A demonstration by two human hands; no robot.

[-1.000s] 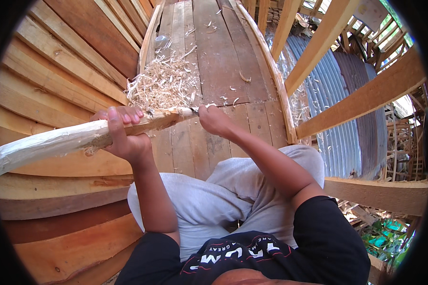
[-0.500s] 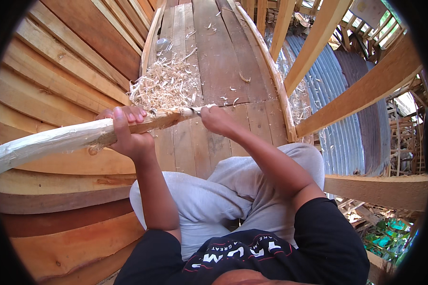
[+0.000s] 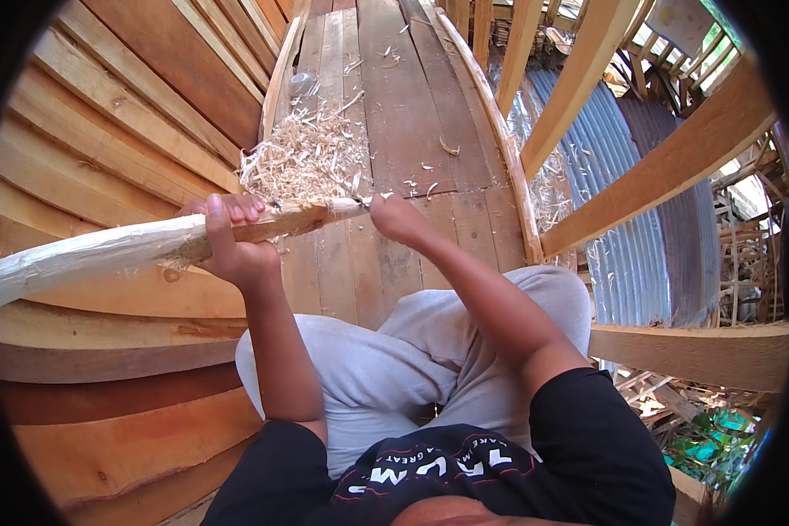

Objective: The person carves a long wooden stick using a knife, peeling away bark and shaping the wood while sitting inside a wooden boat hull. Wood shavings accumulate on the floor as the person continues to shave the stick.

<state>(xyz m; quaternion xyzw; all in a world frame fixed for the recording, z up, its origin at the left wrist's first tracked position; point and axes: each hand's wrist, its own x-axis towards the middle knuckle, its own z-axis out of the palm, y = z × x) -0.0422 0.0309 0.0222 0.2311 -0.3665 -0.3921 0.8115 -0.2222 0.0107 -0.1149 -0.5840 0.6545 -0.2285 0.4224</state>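
Note:
A long, peeled wooden pole [image 3: 96, 248] slants from the left edge up to the middle of the view. Around its pale shaft my left hand [image 3: 243, 245] is closed, thumb on top. Brownish bark-like patches show beyond that hand, and the far end is pared pale and narrow. At that end my right hand [image 3: 396, 219] is a closed fist, seen from the back. A thin dark blade [image 3: 358, 200], seemingly a knife's, shows just left of the fist against the pole; its handle is hidden in the fingers.
Curled wood shavings [image 3: 302, 158] lie heaped on the plank floor [image 3: 403, 105] beyond the pole. A small clear cup-like thing [image 3: 302, 84] sits behind them. Board walling [image 3: 105, 175] rises at left; wooden posts [image 3: 579, 92] and corrugated metal sheets [image 3: 614, 193] stand at right. My legs [image 3: 368, 355] are folded below.
My right fist has shifted slightly and turned at the pole's tip, with the dark blade beside it. My left hand keeps its hold; the pole's left end sits a little higher.

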